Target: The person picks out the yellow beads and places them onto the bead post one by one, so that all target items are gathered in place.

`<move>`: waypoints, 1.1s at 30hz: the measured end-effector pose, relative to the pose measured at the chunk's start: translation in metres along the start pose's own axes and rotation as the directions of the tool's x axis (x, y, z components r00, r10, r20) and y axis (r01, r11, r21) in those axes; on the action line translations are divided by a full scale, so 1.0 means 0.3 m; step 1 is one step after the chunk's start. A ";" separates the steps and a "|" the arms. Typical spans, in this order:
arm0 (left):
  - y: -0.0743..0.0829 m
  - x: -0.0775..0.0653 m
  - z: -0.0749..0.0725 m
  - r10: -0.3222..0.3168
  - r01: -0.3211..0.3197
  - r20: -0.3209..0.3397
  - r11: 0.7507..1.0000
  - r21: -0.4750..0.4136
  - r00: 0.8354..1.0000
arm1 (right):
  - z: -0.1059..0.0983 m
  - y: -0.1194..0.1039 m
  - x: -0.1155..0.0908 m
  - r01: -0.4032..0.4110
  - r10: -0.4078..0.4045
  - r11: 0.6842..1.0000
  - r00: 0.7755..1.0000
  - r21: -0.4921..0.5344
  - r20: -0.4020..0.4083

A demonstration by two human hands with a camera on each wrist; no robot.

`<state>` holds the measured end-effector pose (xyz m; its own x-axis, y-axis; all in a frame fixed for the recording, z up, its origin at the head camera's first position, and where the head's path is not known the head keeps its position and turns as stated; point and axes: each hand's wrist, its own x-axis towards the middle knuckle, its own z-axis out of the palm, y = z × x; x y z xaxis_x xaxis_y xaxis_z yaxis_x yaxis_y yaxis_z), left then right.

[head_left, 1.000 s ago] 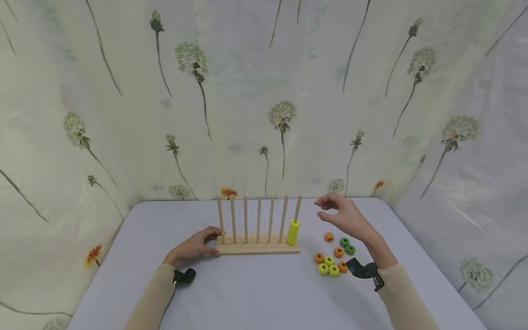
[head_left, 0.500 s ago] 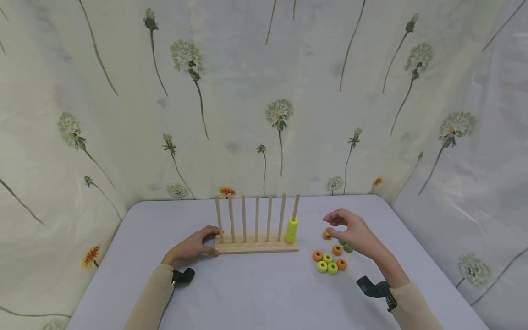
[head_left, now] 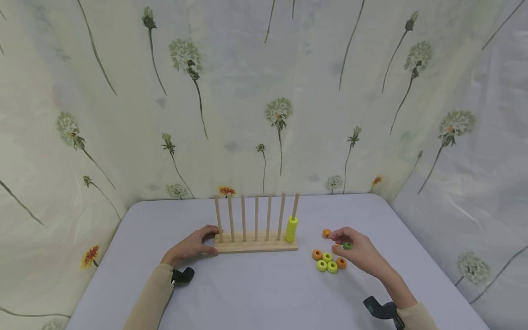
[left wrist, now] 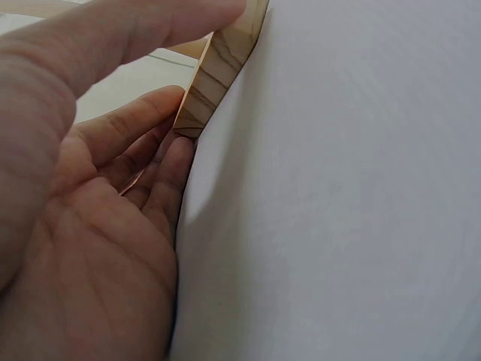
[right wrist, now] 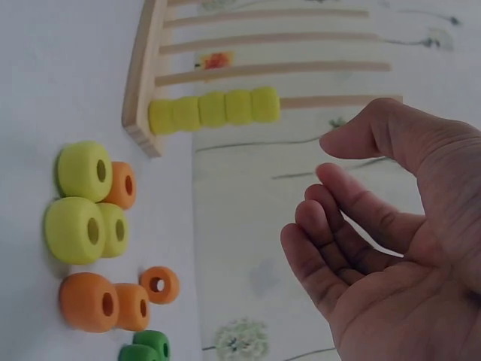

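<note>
A wooden peg rack (head_left: 255, 247) with several upright pegs stands on the white table. My left hand (head_left: 194, 245) grips its left end, thumb at the front and fingers behind; the left wrist view shows fingertips against the base's grained end (left wrist: 212, 83). Bright yellow beads (right wrist: 214, 110) are stacked on the rightmost peg. My right hand (head_left: 356, 250) is over the loose beads on the right, thumb and fingers apart with nothing between them in the right wrist view. A green bead (head_left: 348, 246) and an orange bead (head_left: 327, 233) show by its fingers; other beads are hidden.
Yellow-green beads (head_left: 332, 267) and orange beads (head_left: 316, 255) lie grouped nearer me, right of the rack. Behind the table (head_left: 247, 293) hangs a curtain (head_left: 231, 91) printed with dandelions. A dark wrist camera (head_left: 381, 309) sits at the right sleeve.
My right hand has moved away from beside the rightmost peg, down and to the right, over the loose beads. The left hand stays at the rack's end.
</note>
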<state>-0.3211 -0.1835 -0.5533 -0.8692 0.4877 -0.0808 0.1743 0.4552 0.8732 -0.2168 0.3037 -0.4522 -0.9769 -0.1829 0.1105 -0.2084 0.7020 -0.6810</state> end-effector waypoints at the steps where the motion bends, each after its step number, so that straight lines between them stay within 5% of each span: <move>1: 0.000 0.000 0.001 0.001 -0.001 0.000 1.000 0.004 1.000 | 0.007 0.010 -0.005 -0.011 0.011 1.000 1.000 0.003 -0.001; 14: -0.006 0.001 0.004 0.002 -0.002 -0.004 1.000 -0.013 1.000 | 0.087 0.089 -0.060 -0.155 0.155 0.986 0.988 0.068 0.004; 23: -0.003 0.001 0.004 0.021 -0.021 0.003 1.000 0.021 1.000 | 0.145 0.128 -0.085 -0.321 0.320 0.943 0.947 0.092 0.026; 33: -0.004 0.005 0.001 0.017 -0.017 -0.002 1.000 0.021 1.000 | 0.180 0.167 -0.089 -0.400 0.399 0.915 0.917 0.050 0.019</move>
<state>-0.3224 -0.1830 -0.5545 -0.8671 0.4939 -0.0647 0.1990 0.4625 0.8640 -0.1987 0.3064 -0.5283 -0.9778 0.0997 -0.1843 0.2021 0.6813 -0.7036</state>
